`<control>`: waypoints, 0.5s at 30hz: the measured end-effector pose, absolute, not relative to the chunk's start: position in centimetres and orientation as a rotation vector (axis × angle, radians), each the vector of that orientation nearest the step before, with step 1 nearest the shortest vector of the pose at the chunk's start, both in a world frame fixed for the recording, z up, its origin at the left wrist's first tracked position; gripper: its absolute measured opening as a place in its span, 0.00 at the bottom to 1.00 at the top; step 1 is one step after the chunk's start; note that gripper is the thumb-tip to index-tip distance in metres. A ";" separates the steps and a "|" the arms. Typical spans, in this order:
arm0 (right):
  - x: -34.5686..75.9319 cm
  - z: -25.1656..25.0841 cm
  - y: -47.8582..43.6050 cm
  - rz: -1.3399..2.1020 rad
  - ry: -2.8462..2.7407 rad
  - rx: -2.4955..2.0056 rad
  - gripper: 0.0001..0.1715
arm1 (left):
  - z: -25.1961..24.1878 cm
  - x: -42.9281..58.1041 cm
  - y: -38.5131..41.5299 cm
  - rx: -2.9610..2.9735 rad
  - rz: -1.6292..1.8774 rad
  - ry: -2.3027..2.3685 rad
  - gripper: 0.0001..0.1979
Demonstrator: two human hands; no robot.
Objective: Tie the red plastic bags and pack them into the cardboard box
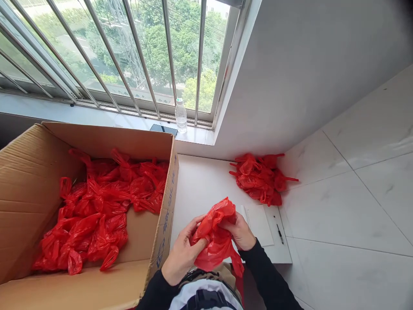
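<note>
A crumpled red plastic bag [214, 234] is held up in front of my body, over the near edge of the white table. My left hand [187, 249] grips its left side, thumb across the front. On the other side my right hand [240, 232] is closed on the bag, some of its fingers hidden in the folds. Part of the bag hangs down past my right wrist. To the left, a large open cardboard box [169, 202] holds several knotted red bags [97, 206]. A heap of loose red bags [260, 178] lies at the table's far right corner.
A notebook [261, 226] and a black pen [280, 232] lie on the white table [196, 181] to the right. On the windowsill stand a clear bottle [181, 116] and a dark flat object [164, 129]. Barred window ahead, tiled wall [351, 206] on the right.
</note>
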State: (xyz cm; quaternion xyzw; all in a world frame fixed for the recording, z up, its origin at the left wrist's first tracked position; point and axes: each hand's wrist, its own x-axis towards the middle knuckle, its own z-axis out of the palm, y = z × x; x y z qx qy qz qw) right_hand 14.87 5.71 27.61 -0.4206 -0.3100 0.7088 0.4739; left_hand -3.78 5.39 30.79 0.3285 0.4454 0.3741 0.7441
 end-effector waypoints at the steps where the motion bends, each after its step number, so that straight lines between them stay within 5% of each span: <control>1: 14.8 27.7 5.7 1.736 -0.753 -1.027 0.19 | 30.8 -3.7 5.4 0.722 0.816 0.973 0.25; 6: 13.9 28.2 5.6 1.775 -0.736 -1.009 0.31 | 29.9 -3.6 5.8 0.693 0.830 1.000 0.22; 15: 14.3 26.8 5.4 1.648 -0.500 -1.101 0.20 | 30.6 -3.9 4.7 0.689 0.758 0.961 0.28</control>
